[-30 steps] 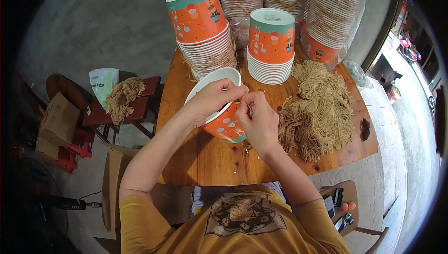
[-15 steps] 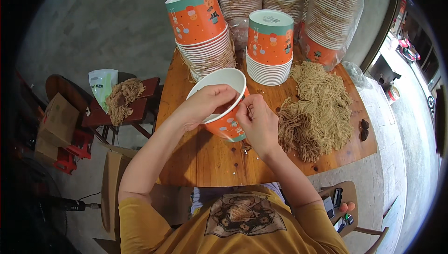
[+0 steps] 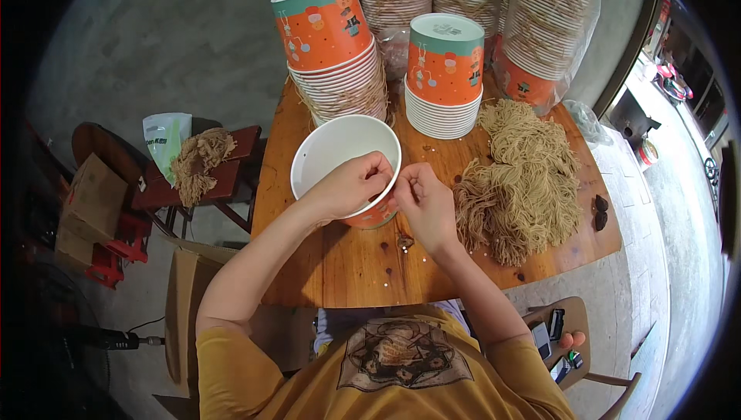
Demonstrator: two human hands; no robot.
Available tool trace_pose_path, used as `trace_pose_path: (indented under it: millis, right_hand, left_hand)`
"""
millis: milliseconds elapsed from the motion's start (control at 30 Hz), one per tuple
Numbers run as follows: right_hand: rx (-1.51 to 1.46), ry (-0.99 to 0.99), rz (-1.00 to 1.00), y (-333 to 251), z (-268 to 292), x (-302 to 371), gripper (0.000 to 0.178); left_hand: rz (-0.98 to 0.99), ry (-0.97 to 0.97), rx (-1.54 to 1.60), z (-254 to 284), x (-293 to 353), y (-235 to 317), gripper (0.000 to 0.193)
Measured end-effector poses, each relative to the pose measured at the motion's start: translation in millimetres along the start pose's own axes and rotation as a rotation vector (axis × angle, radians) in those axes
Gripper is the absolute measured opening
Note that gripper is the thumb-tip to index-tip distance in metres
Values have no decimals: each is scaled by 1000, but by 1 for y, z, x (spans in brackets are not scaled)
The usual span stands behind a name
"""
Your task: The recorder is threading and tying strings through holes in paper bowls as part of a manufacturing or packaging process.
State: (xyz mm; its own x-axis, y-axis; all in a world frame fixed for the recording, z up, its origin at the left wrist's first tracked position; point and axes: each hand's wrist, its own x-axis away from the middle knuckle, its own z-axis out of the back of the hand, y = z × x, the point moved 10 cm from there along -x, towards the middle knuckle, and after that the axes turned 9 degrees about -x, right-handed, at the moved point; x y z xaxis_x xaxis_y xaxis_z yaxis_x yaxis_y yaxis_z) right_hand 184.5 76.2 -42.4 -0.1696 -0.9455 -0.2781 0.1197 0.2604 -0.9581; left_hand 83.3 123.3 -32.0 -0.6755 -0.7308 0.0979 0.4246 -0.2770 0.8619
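Note:
A large paper bucket [image 3: 323,142], white inside and orange with a green band outside, leans toward me on the wooden table, its mouth up. My left hand [image 3: 356,182] reaches over its near right rim, fingers bent and pinched at the inner side of the wall. Just outside the same stretch of rim, my right hand [image 3: 426,202] has thumb and forefinger pressed together. What either pinch holds is too small or hidden to make out. A small dark hole shows in the bucket's far left wall. To the right of my right hand lies a heap of tan cords [image 3: 529,181].
Behind the bucket stand two upturned stacks of like buckets, a tall left stack [image 3: 328,34] and a shorter right stack [image 3: 445,72]. Bagged stacks [image 3: 540,26] rise farther back. More cords [image 3: 202,159] lie on a red stool at left. An open cardboard box [image 3: 185,304] is near my left elbow.
The bucket has shifted left and tipped so that more of its inside shows. My left hand has moved slightly down along the rim, and my right hand's fingertips have changed position beside it.

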Motion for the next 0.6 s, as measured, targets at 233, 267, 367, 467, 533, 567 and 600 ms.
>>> trace_pose_path:
  millis: [233, 267, 367, 467, 533, 567, 600]
  right_hand:
    - [-517, 82, -166, 27, 4, 3, 10]
    - [-519, 84, -166, 26, 6, 5, 10]
    - [-406, 114, -163, 20, 18, 12, 7]
    - [-350, 72, -19, 1, 24, 19, 5]
    - [-237, -35, 143, -32, 20, 28, 6]
    - [-238, -37, 141, -40, 21, 31, 6]
    - [-238, -73, 182, -51, 19, 35, 6]
  left_hand:
    - [24, 113, 105, 8, 4, 5, 11]
    - [-92, 200, -33, 16, 6, 15, 11]
    - [-300, 394, -344, 18, 31, 66, 13]
    - [-384, 403, -500, 7, 47, 92, 17]
    - [-317, 342, -547, -3, 51, 95, 26]
    - [-150, 215, -387, -8, 48, 80, 30]
    - [14, 88, -226, -17, 47, 63, 35]
